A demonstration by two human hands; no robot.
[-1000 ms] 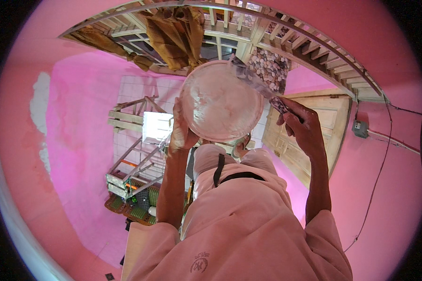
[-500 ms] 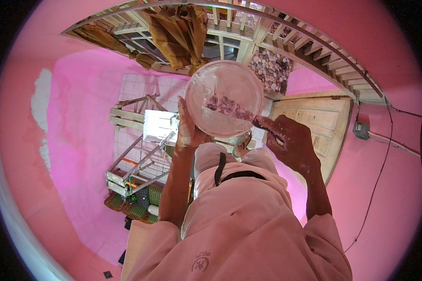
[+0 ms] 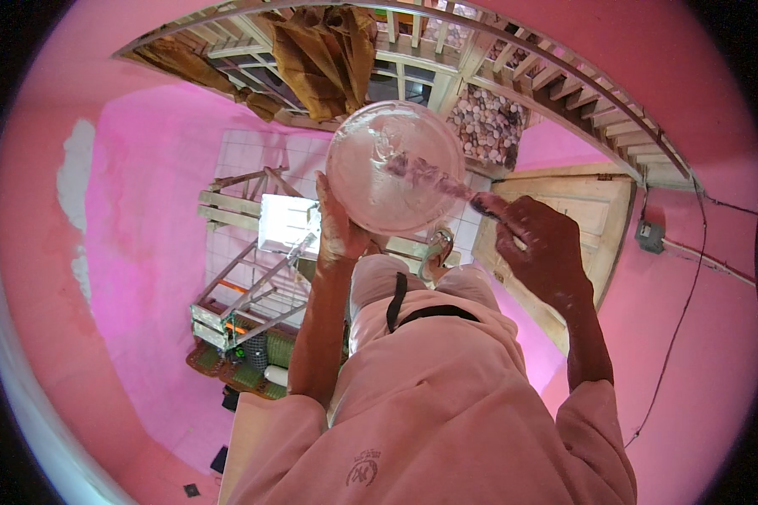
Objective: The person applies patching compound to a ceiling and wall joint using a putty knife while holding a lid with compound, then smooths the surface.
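A round, pale bucket lid [image 3: 358,198] with a raised rim is held up in front of me, with whitish paste smeared over its face. My left hand [image 3: 338,227] supports it at its lower left edge, the thumb along the side and the other fingers partly hidden beneath. In my right hand [image 3: 537,244] the fingers are wrapped round the dark handle of a putty knife [image 3: 429,178]. Its long, narrow blade is thickly coated with paste and reaches over the right half of the lid. Paste specks mark both of my hands.
Far below at left, a wooden trestle [image 3: 232,206] and a ladder-like frame [image 3: 253,290] stand on tiles near a green-cushioned seat [image 3: 282,349]. My foot [image 3: 438,252] shows below the lid. A wooden door [image 3: 564,227], brown curtain [image 3: 324,59] and grey wall box [image 3: 648,236] border the space.
My right hand has moved right and slightly down, drawing the putty knife rightward across the lid. The lid has shifted slightly up and left.
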